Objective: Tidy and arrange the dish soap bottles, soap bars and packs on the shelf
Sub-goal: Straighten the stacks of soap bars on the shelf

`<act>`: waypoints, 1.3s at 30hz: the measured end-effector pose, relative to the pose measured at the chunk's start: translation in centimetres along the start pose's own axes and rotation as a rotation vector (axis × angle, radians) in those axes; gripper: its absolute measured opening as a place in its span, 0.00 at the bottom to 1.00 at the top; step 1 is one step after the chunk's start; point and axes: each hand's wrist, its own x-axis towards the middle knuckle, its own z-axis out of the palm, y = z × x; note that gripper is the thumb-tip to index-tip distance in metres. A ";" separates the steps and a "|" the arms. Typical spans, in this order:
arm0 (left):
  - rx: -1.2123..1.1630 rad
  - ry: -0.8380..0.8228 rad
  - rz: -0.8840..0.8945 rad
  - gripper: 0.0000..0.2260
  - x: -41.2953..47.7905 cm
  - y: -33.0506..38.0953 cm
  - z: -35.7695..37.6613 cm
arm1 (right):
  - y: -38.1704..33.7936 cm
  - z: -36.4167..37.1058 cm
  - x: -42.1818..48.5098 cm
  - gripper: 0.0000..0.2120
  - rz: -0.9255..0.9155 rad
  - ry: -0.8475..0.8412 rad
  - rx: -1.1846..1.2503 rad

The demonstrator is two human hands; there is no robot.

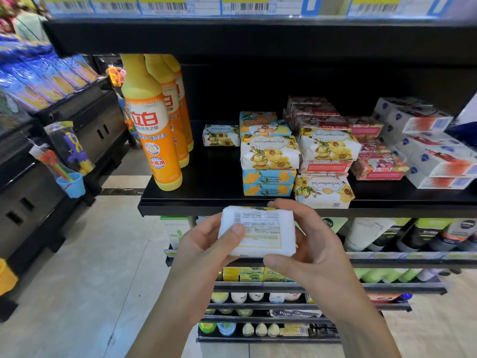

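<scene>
Left hand: I'm watching the left hand (206, 241) clamping the left edge of the soap bar (258, 231), thumb pressing flat across the white label face.
Right hand: the right hand (317, 244) is gripping the same bar from the right, thumb under the near corner, fingers curling over the far edge.
Soap bar: it's hovering just in front of the shelf (206, 200) lip, back side up, a soft paper-wrapped block with rounded corners; the printed text is too blurred for me to read.
Bottles: the dish soap bottles (152, 130) are standing upright in a row at the shelf's left end, glossy orange plastic with yellow necks, tops running up into the shadow of the board above.
Floral stacks: the yellow-flower soap packs (271, 151) are sitting piled mid-shelf, one tilting on blue-and-yellow boxes; a lone floral bar (221, 135) is lying further back, apart from them.
Right side: red-patterned packs (374, 161) and white cartons (433, 156) are crowding the right end, the cartons running out of view.
Around: hanging toys (69, 158) are dangling off the dark rack on the left.
Below: lower shelves are showing partly behind my forearms.
</scene>
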 end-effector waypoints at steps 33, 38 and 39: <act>0.066 -0.027 -0.044 0.29 0.1 -0.4 0.0 | 0.4 -0.3 0.3 0.22 -0.055 0.146 -0.011; 0.069 -0.003 -0.053 0.32 0.4 -0.5 0.0 | 0.5 -0.7 0.4 0.21 -0.084 0.095 -0.037; 0.061 0.007 -0.053 0.30 0.4 -0.5 0.0 | 0.6 -0.7 0.4 0.21 -0.083 0.089 -0.036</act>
